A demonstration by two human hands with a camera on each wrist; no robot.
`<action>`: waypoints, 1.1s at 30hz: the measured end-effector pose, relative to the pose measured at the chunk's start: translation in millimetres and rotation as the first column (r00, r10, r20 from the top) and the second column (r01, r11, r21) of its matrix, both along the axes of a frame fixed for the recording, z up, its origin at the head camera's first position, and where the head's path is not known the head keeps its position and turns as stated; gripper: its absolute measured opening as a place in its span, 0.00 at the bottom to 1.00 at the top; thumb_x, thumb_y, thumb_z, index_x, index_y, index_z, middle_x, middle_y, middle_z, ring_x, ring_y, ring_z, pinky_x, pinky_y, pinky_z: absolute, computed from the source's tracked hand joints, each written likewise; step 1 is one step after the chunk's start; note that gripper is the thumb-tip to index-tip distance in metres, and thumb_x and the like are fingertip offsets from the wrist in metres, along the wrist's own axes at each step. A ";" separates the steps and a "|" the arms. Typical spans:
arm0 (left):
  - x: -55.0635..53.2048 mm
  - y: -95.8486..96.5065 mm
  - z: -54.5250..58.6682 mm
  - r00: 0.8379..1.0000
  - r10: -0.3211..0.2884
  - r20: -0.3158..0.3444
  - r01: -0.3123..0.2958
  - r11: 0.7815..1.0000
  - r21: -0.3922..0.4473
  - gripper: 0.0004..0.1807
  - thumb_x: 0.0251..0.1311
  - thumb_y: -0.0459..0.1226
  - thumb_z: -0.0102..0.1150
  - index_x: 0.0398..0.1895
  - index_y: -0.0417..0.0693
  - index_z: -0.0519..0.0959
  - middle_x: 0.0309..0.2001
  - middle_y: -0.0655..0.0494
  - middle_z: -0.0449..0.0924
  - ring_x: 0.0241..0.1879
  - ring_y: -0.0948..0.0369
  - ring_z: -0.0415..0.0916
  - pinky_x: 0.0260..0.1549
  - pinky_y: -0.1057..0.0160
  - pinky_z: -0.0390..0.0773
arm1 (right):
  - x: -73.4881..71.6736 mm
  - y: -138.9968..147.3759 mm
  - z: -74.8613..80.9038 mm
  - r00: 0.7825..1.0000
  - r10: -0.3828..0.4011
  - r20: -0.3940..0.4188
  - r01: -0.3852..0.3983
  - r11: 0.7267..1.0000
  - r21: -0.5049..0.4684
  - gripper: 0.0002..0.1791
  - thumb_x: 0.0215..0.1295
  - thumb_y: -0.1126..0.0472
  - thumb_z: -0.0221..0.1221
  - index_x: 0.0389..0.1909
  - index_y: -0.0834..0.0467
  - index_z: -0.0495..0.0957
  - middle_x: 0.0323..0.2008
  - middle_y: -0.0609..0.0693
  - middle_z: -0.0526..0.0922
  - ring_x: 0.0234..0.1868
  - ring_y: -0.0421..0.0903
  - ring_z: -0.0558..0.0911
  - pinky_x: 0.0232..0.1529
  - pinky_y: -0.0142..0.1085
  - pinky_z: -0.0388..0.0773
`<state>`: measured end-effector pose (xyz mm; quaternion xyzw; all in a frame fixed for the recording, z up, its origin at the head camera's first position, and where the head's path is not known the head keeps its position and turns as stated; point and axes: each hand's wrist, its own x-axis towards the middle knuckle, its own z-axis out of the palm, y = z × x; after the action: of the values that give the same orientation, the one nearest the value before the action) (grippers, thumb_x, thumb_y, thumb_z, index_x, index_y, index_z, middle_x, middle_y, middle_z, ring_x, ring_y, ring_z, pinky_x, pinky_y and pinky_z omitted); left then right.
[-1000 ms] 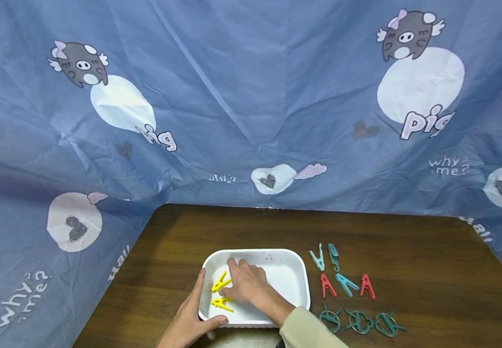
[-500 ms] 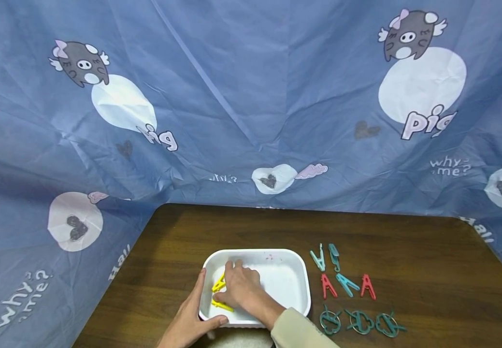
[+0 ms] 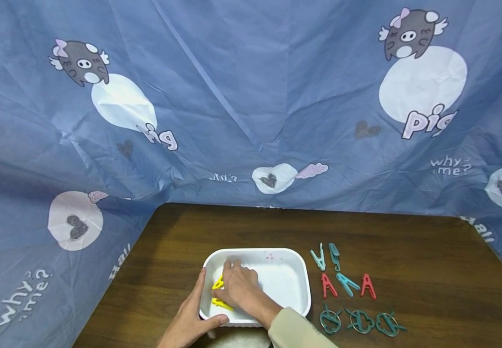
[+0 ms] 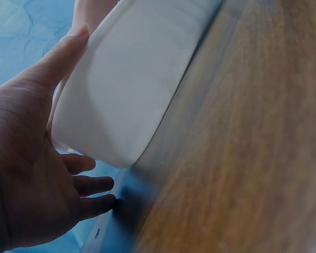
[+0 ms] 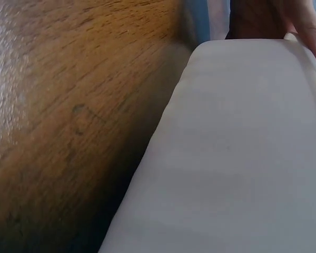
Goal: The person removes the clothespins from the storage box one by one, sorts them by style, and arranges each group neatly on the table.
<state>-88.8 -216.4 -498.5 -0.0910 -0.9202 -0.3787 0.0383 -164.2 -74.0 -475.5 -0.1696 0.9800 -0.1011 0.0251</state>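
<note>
The right hand [image 3: 238, 285] lies inside the white tray [image 3: 292, 270], covering part of the yellow pegs [image 3: 221, 303]; its fingertips are hidden under its own back, so whether it pinches a peg or only rests on them cannot be told. 2 yellow pegs show, 1 mostly hidden behind the knuckles. The right wrist view shows only the tray's smooth outer wall [image 5: 242, 158] and wood grain, with no pegs in sight.

The left hand [image 3: 192, 319] holds the tray's near left corner, thumb along the front rim and fingers up the left side. In the left wrist view the left hand [image 4: 26, 174] has its thumb pressed flat on the rounded wall [image 4: 131, 79] and the other fingers curled below the corner. The forearm is cut off by the frame.

The tray is a smooth plastic rectangle with rounded corners, on a dark wooden table [image 3: 429, 256]. Right of it lie thin plastic pegs: 3 teal [image 3: 345, 283], 2 red [image 3: 328, 286], all A-shaped, and 3 round teal clips [image 3: 358, 321]. A creased blue cloth [image 3: 251, 96] with cartoon pigs hangs behind
</note>
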 end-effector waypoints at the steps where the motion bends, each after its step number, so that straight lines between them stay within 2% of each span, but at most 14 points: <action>1: -0.2 0.1 0.0 1.000 -0.001 0.001 0.001 1.000 0.001 0.65 0.47 0.51 0.77 0.81 0.41 0.44 0.77 0.35 0.56 0.70 0.41 0.66 0.63 0.51 0.75 | -0.2 -0.5 -0.1 1.000 -0.001 -0.001 0.001 1.000 -0.002 0.43 0.49 0.34 0.70 0.58 0.61 0.75 0.39 0.55 0.79 0.33 0.53 0.83 0.34 0.43 0.79; 10: -1.1 0.2 -0.5 0.999 0.003 -0.035 -0.004 1.000 -0.021 0.64 0.46 0.50 0.77 0.80 0.38 0.47 0.76 0.34 0.58 0.67 0.41 0.69 0.61 0.51 0.77 | -0.1 -5.8 -6.1 0.999 0.011 -0.033 -0.011 1.000 0.001 0.44 0.51 0.35 0.69 0.61 0.62 0.75 0.44 0.56 0.80 0.35 0.53 0.85 0.33 0.42 0.80; 26: -0.7 -0.4 0.3 1.000 -0.006 0.006 0.006 1.000 -0.002 0.65 0.47 0.51 0.76 0.81 0.41 0.44 0.76 0.34 0.58 0.68 0.44 0.68 0.62 0.53 0.76 | 2.8 -7.8 -6.8 0.998 -0.031 -0.049 0.032 0.999 0.011 0.38 0.47 0.33 0.70 0.47 0.62 0.79 0.35 0.53 0.75 0.28 0.50 0.81 0.29 0.41 0.76; 33: -0.3 0.0 0.9 1.000 -0.006 0.000 0.006 1.000 -0.007 0.65 0.47 0.51 0.76 0.81 0.41 0.45 0.76 0.35 0.58 0.67 0.43 0.69 0.61 0.54 0.76 | 3.6 -9.1 -7.6 0.998 -0.025 -0.064 0.027 0.999 0.028 0.38 0.49 0.33 0.68 0.47 0.61 0.80 0.35 0.53 0.77 0.28 0.50 0.82 0.28 0.41 0.77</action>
<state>-89.1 -216.4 -497.6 -0.0939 -0.9213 -0.3755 0.0369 -160.6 -83.1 -483.2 -0.1598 0.9837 -0.0820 -0.0051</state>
